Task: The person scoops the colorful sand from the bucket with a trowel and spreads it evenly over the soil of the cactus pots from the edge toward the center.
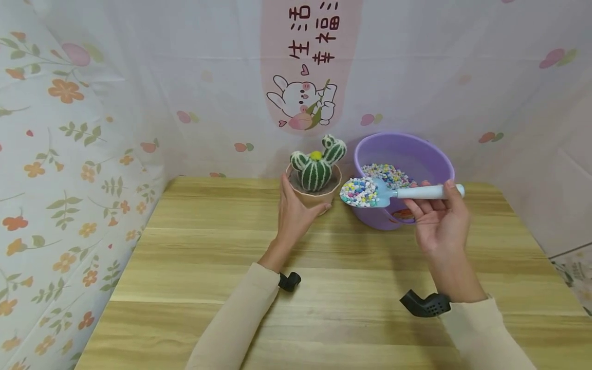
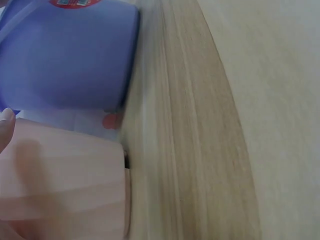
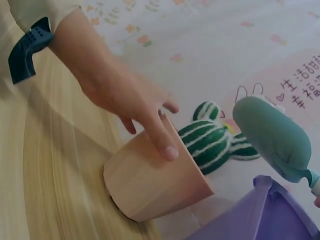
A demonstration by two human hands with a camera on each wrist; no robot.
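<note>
A beige flowerpot (image 1: pixel 319 199) with a wavy rim stands near the back of the table, holding a knitted-looking green cactus (image 1: pixel 316 173) with white stripes and a yellow top. My left hand (image 1: pixel 297 213) grips the pot's side, its thumb across the front in the right wrist view. In my right hand (image 1: pixel 441 221) is the pale handle of a light blue trowel (image 1: pixel 383 193), pinched between thumb and fingers. Small multicolored pebbles (image 1: pixel 358 192) heap its blade, which hovers just right of the pot, before a purple bucket (image 1: pixel 407 141). More pebbles lie inside the bucket.
The wooden table (image 1: pixel 324 318) spreads out in front of the pot and bucket. Behind them hangs a white cloth (image 1: pixel 208 92) with a rabbit print, and a flowered cloth (image 1: pixel 69 154) hangs at the left. The bucket stands close to the pot's right side.
</note>
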